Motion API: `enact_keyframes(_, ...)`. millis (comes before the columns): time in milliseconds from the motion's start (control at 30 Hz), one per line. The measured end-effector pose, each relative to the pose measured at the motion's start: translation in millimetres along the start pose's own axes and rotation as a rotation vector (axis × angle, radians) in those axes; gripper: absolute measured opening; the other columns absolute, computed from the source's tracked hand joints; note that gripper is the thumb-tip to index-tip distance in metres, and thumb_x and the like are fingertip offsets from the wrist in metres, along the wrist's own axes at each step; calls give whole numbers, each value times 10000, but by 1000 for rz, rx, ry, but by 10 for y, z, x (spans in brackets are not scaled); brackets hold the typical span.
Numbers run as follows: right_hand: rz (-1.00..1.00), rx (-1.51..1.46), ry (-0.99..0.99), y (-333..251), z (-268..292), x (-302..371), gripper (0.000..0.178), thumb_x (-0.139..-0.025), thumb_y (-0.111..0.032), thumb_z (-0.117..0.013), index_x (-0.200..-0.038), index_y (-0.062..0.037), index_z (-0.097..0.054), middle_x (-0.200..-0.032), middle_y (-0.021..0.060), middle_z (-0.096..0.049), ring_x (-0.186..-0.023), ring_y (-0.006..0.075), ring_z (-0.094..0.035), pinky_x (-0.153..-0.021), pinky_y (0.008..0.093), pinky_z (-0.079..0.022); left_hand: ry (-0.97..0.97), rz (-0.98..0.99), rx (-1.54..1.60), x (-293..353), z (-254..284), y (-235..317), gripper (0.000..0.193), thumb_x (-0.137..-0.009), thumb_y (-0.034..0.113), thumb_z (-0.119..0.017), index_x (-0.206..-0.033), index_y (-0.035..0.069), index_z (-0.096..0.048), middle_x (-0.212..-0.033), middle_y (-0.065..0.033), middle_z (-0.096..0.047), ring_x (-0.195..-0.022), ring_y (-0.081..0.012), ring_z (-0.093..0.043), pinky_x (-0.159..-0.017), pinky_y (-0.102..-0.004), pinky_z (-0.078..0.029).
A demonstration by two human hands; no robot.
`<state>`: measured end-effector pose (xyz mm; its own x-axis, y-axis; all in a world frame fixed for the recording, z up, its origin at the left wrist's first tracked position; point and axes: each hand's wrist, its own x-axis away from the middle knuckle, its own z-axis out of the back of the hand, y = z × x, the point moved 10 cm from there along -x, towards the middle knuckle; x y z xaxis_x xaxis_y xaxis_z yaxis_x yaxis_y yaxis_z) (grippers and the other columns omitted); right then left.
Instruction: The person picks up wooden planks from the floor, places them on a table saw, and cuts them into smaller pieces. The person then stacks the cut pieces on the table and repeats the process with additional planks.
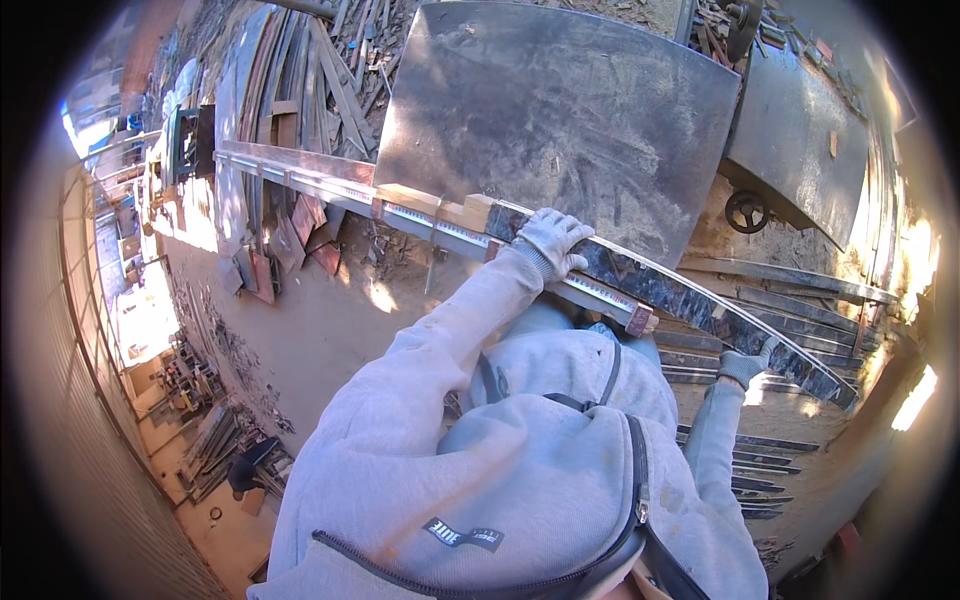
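Observation:
A long dark plank (690, 297) with a speckled, worn face runs from the middle of the view down to the right. My gloved left hand (552, 243) lies over its near end, fingers spread across the top. Farther along, my gloved right hand (747, 366) grips the plank's near edge, with a finger over the top. A long rail with a measuring scale (400, 222) passes beneath my left forearm and ends in a reddish block (642, 319). Pale wooden pieces (425, 203) lie along the rail and meet the plank's end.
A large dusty metal tabletop (560, 110) spreads beyond the rail. To its right stands a machine with a handwheel (746, 211). Stacked strips (790, 315) lie under and beside the plank. Scrap boards (300, 90) pile up at far left; another person (250, 466) is at lower left.

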<state>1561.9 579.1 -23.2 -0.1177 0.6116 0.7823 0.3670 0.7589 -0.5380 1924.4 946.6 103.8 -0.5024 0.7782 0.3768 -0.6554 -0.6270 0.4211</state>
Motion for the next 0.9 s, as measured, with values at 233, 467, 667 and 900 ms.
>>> enact_keyframes(233, -39, -15, 139, 86, 309, -59, 608, -969, -520, -752, -1392, -90, -681, -1445, 140, -681, -1313, 373, -630, -1179, 575, -459, 86, -21, 28, 65, 37, -46, 606, -850, 484, -816, -1382, 221, -693, -1312, -95, -669, -1266, -324, -589, -1151, -519, -422)
enact_keyframes(467, 540, 1865, 172, -876, -515, 950, 1103, -752, -601, -912, -1550, 7, -453, -1554, 220, -509, -1398, 426, -516, -1195, 555, -434, -9, 49, 67, -5, 51, -61, 600, -815, 472, -850, -1355, 250, -714, -1307, -97, -663, -1228, -348, -588, -1106, -511, -441)
enact_keyframes(667, 1056, 2333, -1036, -216, -1309, 960, 972, -721, -340, -947, -1523, -35, -489, -1536, 285, -491, -1395, 482, -490, -1203, 616, -371, 4, -16, 166, -26, 107, -78, 521, -776, 465, -800, -1149, 105, -745, -1166, -153, -702, -1115, -389, -652, -986, -519, -532)
enact_keyframes(900, 559, 2857, -918, -164, -858, 231, 750, -845, -286, -772, -1541, -154, -523, -1336, 234, -676, -1240, 451, -657, -1039, 560, -547, -32, 28, 62, 32, -142, -143, 747, -698, 683, -819, -1203, 143, -713, -1151, -89, -649, -1129, -316, -603, -1021, -501, -444)
